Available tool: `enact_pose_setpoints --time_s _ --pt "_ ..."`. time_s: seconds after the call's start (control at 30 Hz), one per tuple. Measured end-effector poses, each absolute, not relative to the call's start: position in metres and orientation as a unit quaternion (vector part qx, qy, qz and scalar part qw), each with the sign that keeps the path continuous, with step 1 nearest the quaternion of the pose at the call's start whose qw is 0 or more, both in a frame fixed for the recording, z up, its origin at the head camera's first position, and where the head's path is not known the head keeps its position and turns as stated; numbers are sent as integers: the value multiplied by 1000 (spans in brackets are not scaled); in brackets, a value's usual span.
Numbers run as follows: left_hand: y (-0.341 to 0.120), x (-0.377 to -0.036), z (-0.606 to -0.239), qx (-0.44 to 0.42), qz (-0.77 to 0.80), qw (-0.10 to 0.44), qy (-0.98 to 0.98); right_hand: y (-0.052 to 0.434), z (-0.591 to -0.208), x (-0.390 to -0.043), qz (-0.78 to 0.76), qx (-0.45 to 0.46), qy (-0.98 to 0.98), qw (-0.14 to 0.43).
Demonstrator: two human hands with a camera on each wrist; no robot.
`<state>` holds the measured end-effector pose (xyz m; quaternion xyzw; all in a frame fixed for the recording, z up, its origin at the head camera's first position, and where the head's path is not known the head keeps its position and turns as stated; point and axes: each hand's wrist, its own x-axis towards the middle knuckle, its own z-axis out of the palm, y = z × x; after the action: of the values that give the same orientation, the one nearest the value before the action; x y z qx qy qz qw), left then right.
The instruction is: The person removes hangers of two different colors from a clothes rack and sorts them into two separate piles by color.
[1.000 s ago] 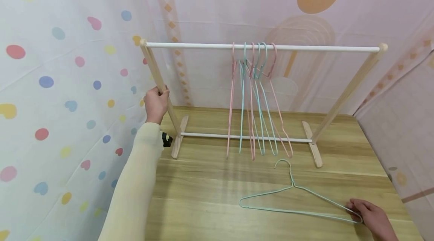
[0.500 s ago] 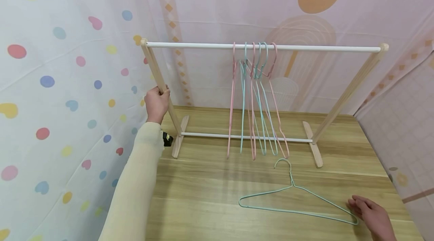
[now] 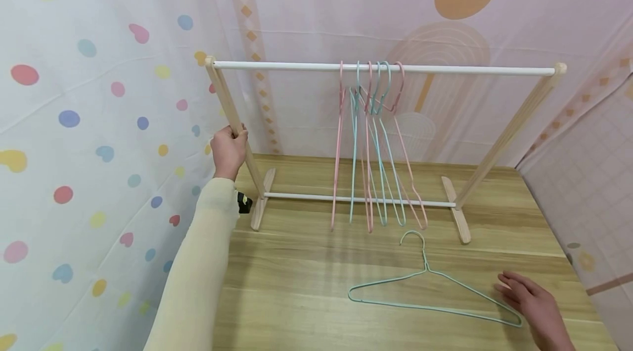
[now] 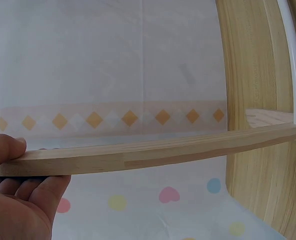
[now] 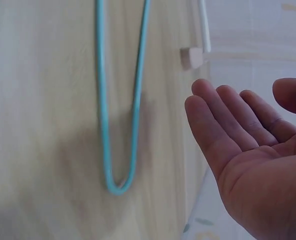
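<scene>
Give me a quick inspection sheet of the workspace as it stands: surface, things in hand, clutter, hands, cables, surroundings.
Surface: wooden table, bare grain.
Job's things: teal hanger lying flat; wooden rack upright, white rail, pink and teal hung hangers.
Clutter: nothing seen.
Hands: left hand grips the rack's left post; right hand open, fingers straight, beside the teal hanger's end, apart from it.
Cables: nothing seen.
Surroundings: patterned fabric walls, dots and hearts.

Right hand (image 3: 534,304) let go of teal hanger (image 3: 435,290), fingers now straight.
</scene>
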<state>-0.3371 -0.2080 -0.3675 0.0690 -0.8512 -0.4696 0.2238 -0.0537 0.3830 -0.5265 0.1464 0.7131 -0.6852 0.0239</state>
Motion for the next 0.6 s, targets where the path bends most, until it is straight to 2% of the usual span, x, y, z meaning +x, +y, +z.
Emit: enact_pose_setpoints --time_s 0.4,0.6 --pt "-208 -338 -367 68 -468 229 -851 350 -495 -62 -767 13 641 9" --pt "-209 -338 -367 73 -475 217 -850 329 -475 -66 -761 3 648 16"
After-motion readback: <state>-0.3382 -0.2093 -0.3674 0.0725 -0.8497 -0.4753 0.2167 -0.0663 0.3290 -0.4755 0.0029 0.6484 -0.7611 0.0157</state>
